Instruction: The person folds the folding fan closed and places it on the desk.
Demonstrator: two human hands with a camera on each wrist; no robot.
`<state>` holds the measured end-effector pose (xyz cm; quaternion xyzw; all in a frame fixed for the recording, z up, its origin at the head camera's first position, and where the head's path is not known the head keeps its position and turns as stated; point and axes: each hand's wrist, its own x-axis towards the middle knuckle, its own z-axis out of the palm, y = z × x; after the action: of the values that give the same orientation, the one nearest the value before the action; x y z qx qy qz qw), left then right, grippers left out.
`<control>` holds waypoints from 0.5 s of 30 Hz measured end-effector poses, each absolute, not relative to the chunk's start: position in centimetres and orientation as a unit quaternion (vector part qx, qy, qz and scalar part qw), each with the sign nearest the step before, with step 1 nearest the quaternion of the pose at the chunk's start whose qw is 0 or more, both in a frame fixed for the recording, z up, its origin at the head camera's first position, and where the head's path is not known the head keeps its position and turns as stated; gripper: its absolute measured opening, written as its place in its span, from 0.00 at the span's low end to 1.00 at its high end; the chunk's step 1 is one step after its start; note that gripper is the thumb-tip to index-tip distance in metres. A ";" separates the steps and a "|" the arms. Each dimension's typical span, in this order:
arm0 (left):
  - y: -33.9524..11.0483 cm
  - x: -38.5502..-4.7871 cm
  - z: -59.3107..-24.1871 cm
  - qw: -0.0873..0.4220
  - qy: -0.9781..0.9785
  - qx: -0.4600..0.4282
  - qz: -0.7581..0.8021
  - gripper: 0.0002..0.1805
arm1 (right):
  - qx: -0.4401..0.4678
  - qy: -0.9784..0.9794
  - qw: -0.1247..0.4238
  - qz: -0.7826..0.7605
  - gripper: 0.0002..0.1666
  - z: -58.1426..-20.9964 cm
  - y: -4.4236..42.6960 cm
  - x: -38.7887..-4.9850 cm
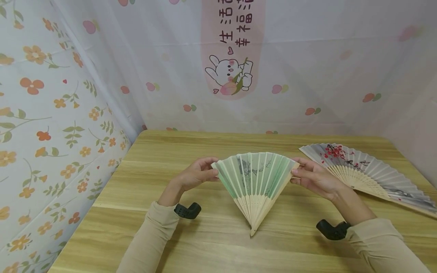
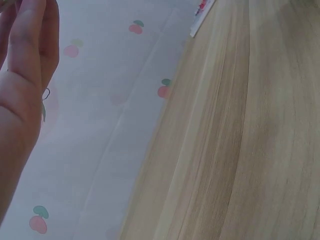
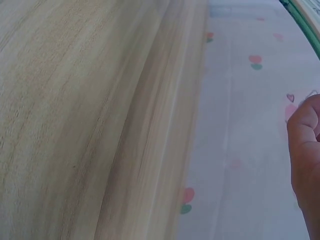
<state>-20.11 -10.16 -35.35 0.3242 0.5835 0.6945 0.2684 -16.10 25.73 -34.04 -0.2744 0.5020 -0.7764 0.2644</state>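
A partly spread green folding fan with pale ribs and a dark printed picture is held just above the table, its pivot end toward me. My left hand pinches the upper left corner between thumb and fingers. At the upper right corner, my right hand grips the outer rib the same way. The left wrist view catches only part of the left hand, with its fingertips cut off. In the right wrist view, the right hand shows at the edge, and the fan's green edge is at the top corner.
A white folding fan with red blossoms lies spread on the wooden table at the right, just beyond my right hand. Patterned curtains hang behind the table and along its left side. Each wrist bears a black camera mount.
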 end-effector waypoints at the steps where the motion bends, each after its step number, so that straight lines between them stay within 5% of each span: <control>1: -10.1 -20.1 -35.3 0.269 0.582 0.328 0.694 0.19 | -0.275 0.502 0.265 -0.776 0.23 -34.1 25.7 -16.1; 15: -9.6 -20.3 -35.2 0.275 0.582 0.339 0.686 0.18 | -0.269 0.501 0.258 -0.781 0.22 -34.2 25.0 -16.4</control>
<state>-20.29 -9.59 -35.19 0.3391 0.5824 0.6857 0.2750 -16.36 25.04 -34.20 -0.2688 0.5014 -0.7808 0.2581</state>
